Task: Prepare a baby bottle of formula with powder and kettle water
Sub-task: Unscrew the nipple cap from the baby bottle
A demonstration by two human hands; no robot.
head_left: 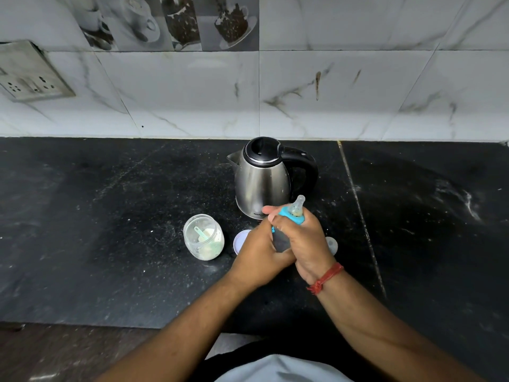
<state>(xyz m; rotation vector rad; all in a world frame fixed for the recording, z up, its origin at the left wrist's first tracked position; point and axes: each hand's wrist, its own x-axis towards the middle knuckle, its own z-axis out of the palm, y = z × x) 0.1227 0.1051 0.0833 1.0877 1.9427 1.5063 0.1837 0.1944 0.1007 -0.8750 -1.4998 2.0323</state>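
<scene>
From your head camera, both your forearms reach in from below and meet over the black speckled stone counter (110,216), where your right hand (305,244) curls its fingers round the teal collar of the baby bottle (289,219) and your left hand (261,255) wraps the dark lower body. The bottle is held above the counter just in front of the brushed-steel kettle (261,183), its long axis tilted, the clear soft teat pointing up and away to the right. Left of your hands stands a clear round powder jar (203,238) with a pale green scoop inside, a round lid (240,241) lying flat just beside it.
</scene>
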